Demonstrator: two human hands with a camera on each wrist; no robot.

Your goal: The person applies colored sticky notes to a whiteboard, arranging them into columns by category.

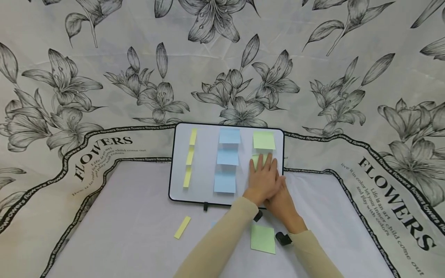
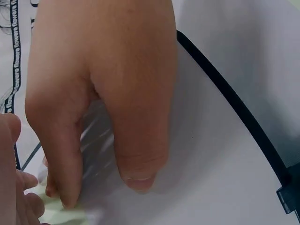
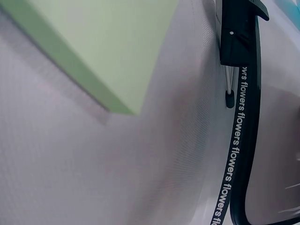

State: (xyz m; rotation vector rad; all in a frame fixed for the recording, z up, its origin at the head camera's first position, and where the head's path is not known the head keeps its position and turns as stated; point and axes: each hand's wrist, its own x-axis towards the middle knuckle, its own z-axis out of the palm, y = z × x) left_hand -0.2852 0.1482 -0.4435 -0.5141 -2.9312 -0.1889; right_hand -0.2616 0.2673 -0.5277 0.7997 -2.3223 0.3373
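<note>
A white board (image 1: 201,154) with a black rim leans upright on the table. My left hand (image 1: 263,179) lies on its right side, straight fingers pressing the second green sticky note (image 1: 255,159). In the left wrist view, the thumb of the left hand (image 2: 103,89) rests flat on the board and a fingertip touches the note's green edge. Beside and partly behind it, my right hand (image 1: 281,204) reaches to the board's lower right; its fingers are mostly hidden. Some of its fingertips (image 2: 30,187) show at the left wrist view's edge. Above sits another green sticky note (image 1: 264,140).
Blue sticky notes (image 1: 227,157) form the board's middle column, narrow yellow strips (image 1: 189,156) the left one. On the tabletop lie a green sticky pad (image 1: 263,239), a loose yellow strip pad (image 1: 182,227) and something blue, mostly hidden behind the left sleeve. Flower-printed cloth (image 1: 222,58) hangs behind.
</note>
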